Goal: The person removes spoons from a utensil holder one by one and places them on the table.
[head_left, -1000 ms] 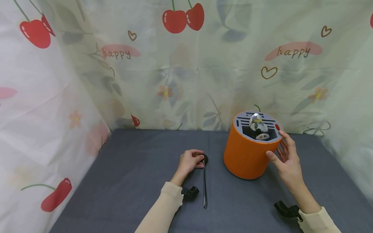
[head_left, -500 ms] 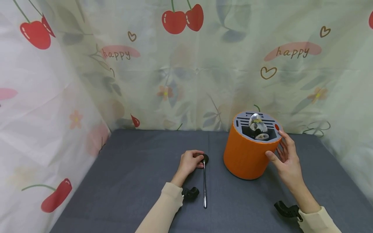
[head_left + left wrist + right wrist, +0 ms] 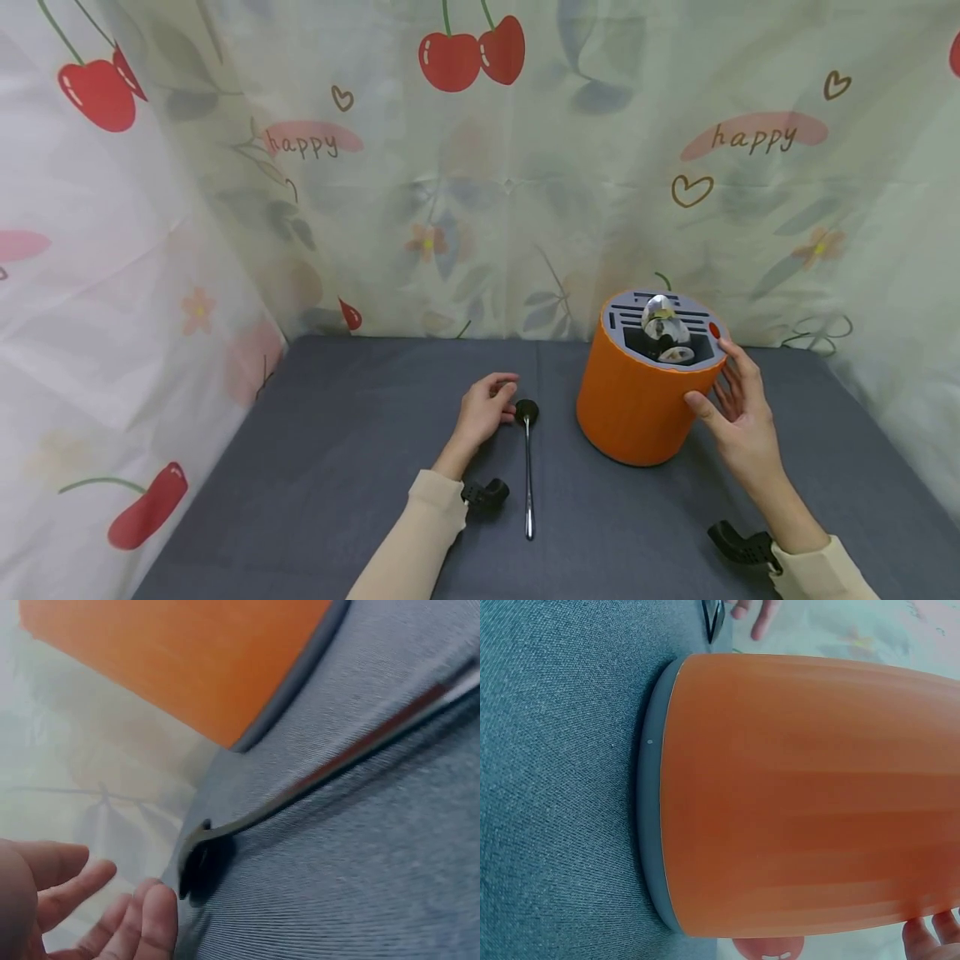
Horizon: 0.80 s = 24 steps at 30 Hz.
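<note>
A long-handled spoon (image 3: 528,467) with a dark round bowl lies on the grey cloth, handle toward the near edge. Beside its bowl, on the left, is my left hand (image 3: 483,411), fingers loosely bent and nothing in them. The left wrist view shows the fingertips close to the spoon's bowl (image 3: 196,859). An orange cylindrical utensil holder (image 3: 637,408) with a grey slotted top stands to the right. Shiny rounded metal utensil heads (image 3: 663,325) show in its top opening. My right hand (image 3: 738,421) holds the holder's right side, thumb in front and fingers farther back.
Grey cloth (image 3: 360,467) covers the table. Patterned fabric with cherries (image 3: 450,62) hangs behind and along both sides. A black wrist camera mount (image 3: 486,494) juts from the left wrist, another (image 3: 738,546) from the right.
My left hand has let go of the spoon's bowl and shifted slightly left and away. The spoon stays lying on the cloth. My right hand keeps its place on the holder.
</note>
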Motion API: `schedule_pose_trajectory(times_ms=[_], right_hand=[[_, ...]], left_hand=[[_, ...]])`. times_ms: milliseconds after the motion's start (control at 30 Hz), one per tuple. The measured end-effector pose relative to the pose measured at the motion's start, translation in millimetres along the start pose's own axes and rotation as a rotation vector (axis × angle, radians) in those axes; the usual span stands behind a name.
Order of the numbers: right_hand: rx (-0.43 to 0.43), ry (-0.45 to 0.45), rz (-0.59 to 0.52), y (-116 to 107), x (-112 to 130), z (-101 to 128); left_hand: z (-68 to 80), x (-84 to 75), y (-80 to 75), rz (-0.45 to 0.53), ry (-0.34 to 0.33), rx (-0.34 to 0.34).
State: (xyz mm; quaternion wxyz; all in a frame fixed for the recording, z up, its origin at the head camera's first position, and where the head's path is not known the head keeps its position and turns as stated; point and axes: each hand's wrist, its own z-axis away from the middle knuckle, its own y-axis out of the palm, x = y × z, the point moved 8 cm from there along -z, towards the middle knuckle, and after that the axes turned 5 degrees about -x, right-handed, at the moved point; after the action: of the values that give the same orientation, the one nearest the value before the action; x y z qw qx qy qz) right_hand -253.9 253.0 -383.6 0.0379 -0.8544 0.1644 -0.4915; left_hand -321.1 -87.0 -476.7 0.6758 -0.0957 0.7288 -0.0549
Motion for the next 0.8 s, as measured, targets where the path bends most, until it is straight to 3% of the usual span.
schedule_pose_trajectory(times_ms=[200, 533, 800], right_hand=[[0.001, -0.003, 0.009, 0, 1, 0], [-0.003, 0.004, -0.004, -1, 0, 1], [-0.001, -0.006, 0.001, 0, 1, 0]], left_hand=[[-1.9, -9.7, -2.2, 0.130, -0.001, -0.006], [3.2, -46.0, -4.8, 0.147, 0.137, -0.033], [15.0, -76.8, 7.2, 0.228, 0.210, 0.107]])
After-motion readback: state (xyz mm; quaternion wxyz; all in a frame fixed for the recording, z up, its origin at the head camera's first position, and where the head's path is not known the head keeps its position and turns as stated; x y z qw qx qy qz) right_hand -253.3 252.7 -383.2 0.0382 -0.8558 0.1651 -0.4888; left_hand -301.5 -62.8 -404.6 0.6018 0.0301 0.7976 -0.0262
